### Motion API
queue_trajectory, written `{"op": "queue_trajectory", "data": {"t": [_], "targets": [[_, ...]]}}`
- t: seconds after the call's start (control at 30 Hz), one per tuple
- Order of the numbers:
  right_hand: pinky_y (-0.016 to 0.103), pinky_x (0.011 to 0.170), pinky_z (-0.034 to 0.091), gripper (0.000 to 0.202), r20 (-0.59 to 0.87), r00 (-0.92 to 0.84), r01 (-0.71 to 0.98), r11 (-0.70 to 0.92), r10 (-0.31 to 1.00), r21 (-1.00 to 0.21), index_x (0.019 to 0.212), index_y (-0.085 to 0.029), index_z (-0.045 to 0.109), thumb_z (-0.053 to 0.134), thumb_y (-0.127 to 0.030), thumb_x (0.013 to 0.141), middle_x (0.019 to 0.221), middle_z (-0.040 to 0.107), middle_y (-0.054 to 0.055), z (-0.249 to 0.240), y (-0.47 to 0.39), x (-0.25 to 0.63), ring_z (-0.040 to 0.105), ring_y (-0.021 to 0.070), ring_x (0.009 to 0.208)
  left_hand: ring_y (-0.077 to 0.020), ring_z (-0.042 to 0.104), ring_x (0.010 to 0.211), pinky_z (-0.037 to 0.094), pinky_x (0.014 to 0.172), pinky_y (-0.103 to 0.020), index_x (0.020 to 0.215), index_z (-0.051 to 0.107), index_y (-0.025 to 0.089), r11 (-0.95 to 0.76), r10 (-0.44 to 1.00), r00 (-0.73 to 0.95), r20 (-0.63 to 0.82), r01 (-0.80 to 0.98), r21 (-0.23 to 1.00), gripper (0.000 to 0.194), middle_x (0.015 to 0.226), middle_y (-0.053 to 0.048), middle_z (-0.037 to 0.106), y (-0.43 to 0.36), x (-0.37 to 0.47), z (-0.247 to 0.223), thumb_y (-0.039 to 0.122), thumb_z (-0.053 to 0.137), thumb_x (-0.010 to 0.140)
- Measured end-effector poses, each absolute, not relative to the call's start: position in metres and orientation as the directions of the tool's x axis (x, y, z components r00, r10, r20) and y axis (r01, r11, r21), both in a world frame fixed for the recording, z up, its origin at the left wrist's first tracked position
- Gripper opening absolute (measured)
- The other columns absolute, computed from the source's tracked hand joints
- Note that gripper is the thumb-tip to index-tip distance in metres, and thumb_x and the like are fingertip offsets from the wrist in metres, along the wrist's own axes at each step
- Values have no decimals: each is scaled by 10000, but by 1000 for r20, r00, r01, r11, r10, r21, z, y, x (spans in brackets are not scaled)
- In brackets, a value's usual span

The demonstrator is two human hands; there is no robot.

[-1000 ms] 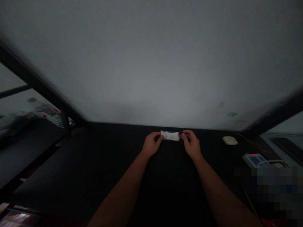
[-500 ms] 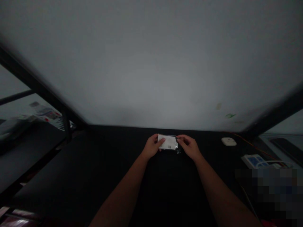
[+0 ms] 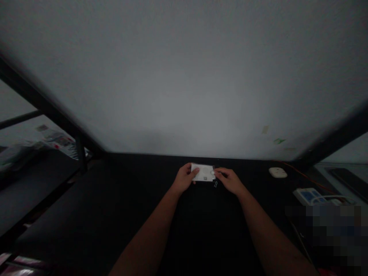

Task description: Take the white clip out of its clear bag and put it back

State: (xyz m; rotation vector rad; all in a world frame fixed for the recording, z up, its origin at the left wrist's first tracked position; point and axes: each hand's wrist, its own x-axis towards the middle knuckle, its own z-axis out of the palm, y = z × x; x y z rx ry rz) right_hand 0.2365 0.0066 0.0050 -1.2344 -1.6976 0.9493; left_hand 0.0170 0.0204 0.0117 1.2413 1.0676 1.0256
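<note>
A flat white card in what looks like a clear plastic holder is held level above the black desk. My left hand is closed on its left end, thumb lying on top and fingers beneath. My right hand pinches the right end, where a pale rounded spot shows by the fingertips. A small metal clasp hangs from the lower right corner of the holder. A dark square mark is printed low on the card, too small to read.
A white earbud case lies on the black desk to the right. Beyond it are a power strip with cables and an orange cord. Plastic packaging sits at far left. A pale wall rises behind the desk.
My right hand has moved slightly left and down along the right end of the card. The metal clasp has swung a little. My left hand keeps its hold.
</note>
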Motion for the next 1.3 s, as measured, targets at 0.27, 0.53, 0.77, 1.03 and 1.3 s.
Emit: {"op": "queue_trajectory", "data": {"t": [0.27,0.53,0.77,1.03,1.3], "targets": [[370,846,525,258,206,-272,361,298,940,-883,771,-213,738,626,-433,844,946,700,64,4,9,238,665,213,886,-108,578,494,399,375,-185,880,621,159,54,969,241,-56,13,998,381,684,-3,671,16,19,18,476,774,735],[400,939,481,372,189,-114,216,210,975,-954,634,-214,662,706,-565,749,1071,652,80,-1,12,246,630,254,1036,-95,559,447,381,394,-192,855,648,151,63,984,169,-59,-21,998,427,654,-11,695,20,18,13,552,739,738],[342,787,492,341,46,72,-151,56,996,-987,644,-221,671,796,-538,649,861,691,26,-2,10,250,631,223,838,-81,525,419,341,395,-203,832,630,152,30,999,44,-27,-79,996,493,757,-63,752,20,14,18,614,741,699],[303,660,453,330,-13,156,-261,29,988,-965,614,-235,658,830,-517,606,648,655,-17,2,10,247,575,178,654,-68,503,395,324,389,-199,831,636,149,14,999,-32,-18,-110,994,508,767,-69,760,21,14,17,615,761,673],[326,670,452,367,151,110,93,141,982,-986,663,-223,682,762,-580,692,705,625,13,1,8,243,556,185,685,-115,601,476,403,426,-210,938,658,149,-3,992,129,-1,35,999,460,715,-32,726,20,16,13,555,735,736]]}}
